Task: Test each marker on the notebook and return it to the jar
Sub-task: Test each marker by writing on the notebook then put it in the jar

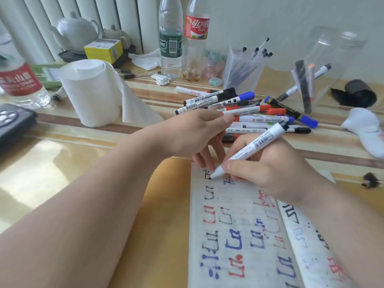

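One marker [255, 145] was clamped in the grip of the right hand [270, 171], its tip touching the notebook [239, 225] near the top edge. The left hand [193, 134] had its grip apart, fingers [204, 161] resting on that edge. Beyond the notebook lay the marker pile [239, 107]; farther beyond, rightward, stood the jar [336, 50].

**Clutter on the far side of the tabletop**

A white paper roll [89, 92] stands upright left of centre on the tabletop [62, 154]. Behind it, at the far edge, a pale teapot [75, 31] sits beside a yellow box [104, 50]. A green-labelled bottle [170, 38] and a red-labelled bottle [196, 38] stand side by side, with a clear pen holder [243, 69] to their right. A water bottle [22, 82] stands near the left edge. A white cloth [367, 132] lies at the right edge.
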